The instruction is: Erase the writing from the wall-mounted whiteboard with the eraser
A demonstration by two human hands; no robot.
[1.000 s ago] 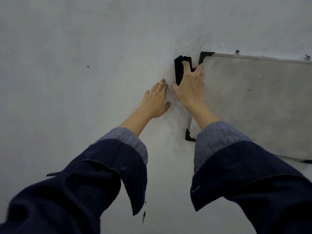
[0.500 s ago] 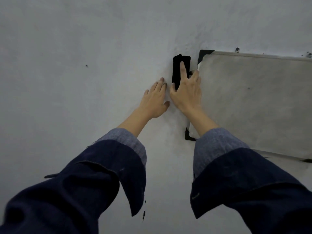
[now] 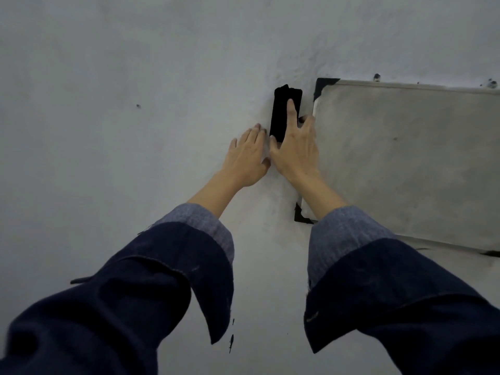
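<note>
Eraser point(image 3: 284, 112) now upright — beside whiteboard point(image 3: 405, 158)

Dark navy sleeves point(image 3: 151, 288), cuffs point(image 3: 201, 220) turned back to paler blue lining; bare forearms point(image 3: 213, 194)

Light: dim, flat, cool grey; source cannot be told.
Shadows: faint and soft around the eraser point(image 3: 286, 112) on the wall point(image 3: 135, 158).
Glare: whiteboard point(image 3: 405, 163) dull grey.
Focus: slightly soft throughout; sleeves point(image 3: 167, 280) nearly featureless dark.
Distortion: wide-angle bowing of the whiteboard's edges.
</note>
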